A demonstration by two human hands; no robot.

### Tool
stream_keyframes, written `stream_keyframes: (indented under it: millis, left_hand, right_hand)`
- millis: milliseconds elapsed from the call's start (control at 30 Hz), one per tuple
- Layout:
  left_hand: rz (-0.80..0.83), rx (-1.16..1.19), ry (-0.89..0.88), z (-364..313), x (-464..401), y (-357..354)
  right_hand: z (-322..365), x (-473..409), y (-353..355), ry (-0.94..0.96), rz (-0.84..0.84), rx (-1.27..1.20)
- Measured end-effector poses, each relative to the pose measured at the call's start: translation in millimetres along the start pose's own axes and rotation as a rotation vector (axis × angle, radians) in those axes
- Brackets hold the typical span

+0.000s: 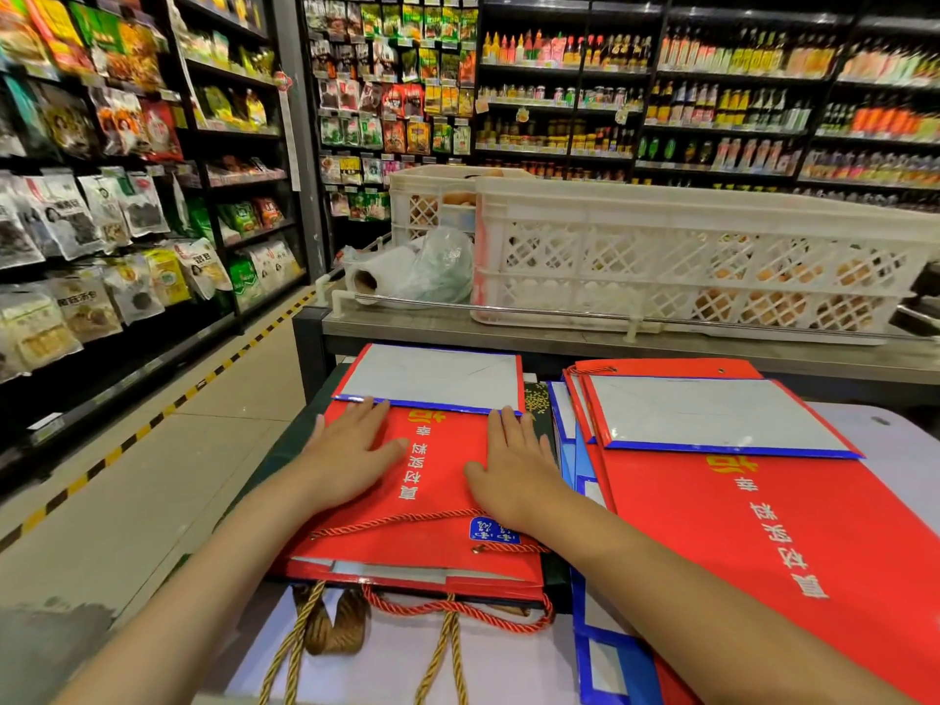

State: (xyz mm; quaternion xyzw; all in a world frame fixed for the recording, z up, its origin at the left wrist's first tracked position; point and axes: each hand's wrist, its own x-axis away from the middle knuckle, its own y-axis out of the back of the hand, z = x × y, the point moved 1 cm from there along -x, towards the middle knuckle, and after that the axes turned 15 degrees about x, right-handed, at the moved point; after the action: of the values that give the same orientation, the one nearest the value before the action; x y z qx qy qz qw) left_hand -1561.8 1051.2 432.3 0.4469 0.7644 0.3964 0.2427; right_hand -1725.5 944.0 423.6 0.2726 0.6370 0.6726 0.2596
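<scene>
I press both flat palms, left hand (351,457) and right hand (513,473), gripping nothing, on the flattened red paper gift bag (442,501); its long axis runs away from me.

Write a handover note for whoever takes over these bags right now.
Left hand: open, pressing flat on the red bag.
Right hand: open, flat on the same bag, fingertips at its bottom flap.
The bag lies flattened, rope handles toward you. A pile of flat red bags lies to its right.
Done: bag collapsed, flap folded over.
Left: probably press the crease, then move it onto the pile.
</scene>
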Motion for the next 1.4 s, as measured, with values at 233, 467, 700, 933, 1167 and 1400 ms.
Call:
stream_keyframes:
  millis: [233, 467, 700, 933, 1167, 1400]
  left_hand:
    - [0.039, -0.169, 0.048, 10, -9, -18]
    - [0.04, -0.223, 0.048, 12, -9, -25]
    - [0.059, -0.227, 0.057, 8, -7, -24]
    - [0.102, -0.091, 0.104, -9, -7, 1]
    - [-0.04, -0.042, -0.063, -74, 20, -2]
    - [-0.029, 0.212, -0.436, -155, 75, -60]
  right_hand:
    - [-4, -10, -11, 0.004, 0.059, 0.068]
    - [-2, -8, -17, 0.001, 0.021, 0.105]
    - [-1, -7, -16, 0.003, 0.029, 0.097]
    - [-8, -13, 7, 0.046, 0.093, 0.021]
    - [-52, 31, 56, 0.207, -0.044, -0.074]
    - [-152, 117, 72, 0.146, -0.125, 0.007]
